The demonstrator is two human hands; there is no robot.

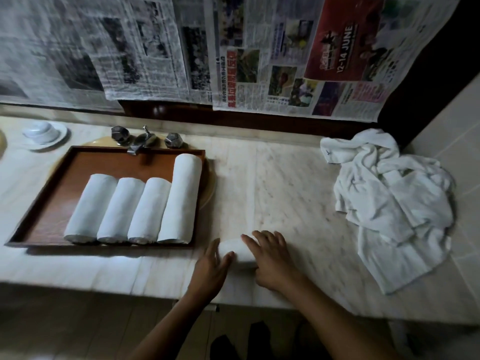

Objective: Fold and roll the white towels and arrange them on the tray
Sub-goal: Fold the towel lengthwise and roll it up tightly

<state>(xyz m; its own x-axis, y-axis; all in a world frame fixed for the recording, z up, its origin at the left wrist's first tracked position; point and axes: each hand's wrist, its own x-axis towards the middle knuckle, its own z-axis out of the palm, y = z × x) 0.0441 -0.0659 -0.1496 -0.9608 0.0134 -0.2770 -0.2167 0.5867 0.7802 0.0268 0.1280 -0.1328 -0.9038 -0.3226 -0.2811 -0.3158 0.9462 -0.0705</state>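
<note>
A brown wooden tray (52,203) sits on the left of the marble counter. Several white rolled towels lie side by side in it; the rightmost rolled towel (181,198) is longer than the others. Near the counter's front edge lies another small rolled white towel (240,252). My left hand (210,266) rests against its left end, fingers straight and thumb on top. My right hand (270,258) lies over its right part with fingers spread flat, hiding that end. A heap of loose white towels (394,201) lies at the right.
A tap with two knobs (145,140) stands behind the tray, over a sink rim. A white cup on a saucer (42,133) sits at the back left. Newspaper sheets (233,53) cover the wall behind. A tiled wall rises at the right.
</note>
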